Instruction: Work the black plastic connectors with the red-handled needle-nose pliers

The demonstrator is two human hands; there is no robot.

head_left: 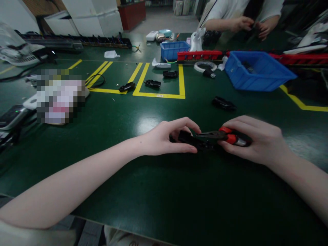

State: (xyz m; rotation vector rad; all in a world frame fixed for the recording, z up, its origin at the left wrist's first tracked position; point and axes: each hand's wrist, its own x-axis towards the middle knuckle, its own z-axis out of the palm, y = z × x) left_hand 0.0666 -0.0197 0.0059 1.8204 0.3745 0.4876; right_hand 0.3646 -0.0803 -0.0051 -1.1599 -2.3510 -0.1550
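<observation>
My left hand (170, 136) is closed around a small black plastic part (188, 138), thumb below and fingers above and behind it. In my right hand (256, 140) is a pair of red-handled needle-nose pliers (228, 135). Their dark jaws point left and lie at the upper side of the black part, close to my left fingertips. Whether the jaws grip anything is too dark to tell. A similar black part (224, 103) lies on the green table beyond my right hand.
Several more black parts (153, 83) lie around the yellow tape lines. Blue bins (256, 71) and a red strip (200, 55) stand farther back. A tape roll (205, 66) sits between them. At left are a blurred-out object (61, 99) and a fan (20, 51). Across the table, a person's hands (266, 29) are working.
</observation>
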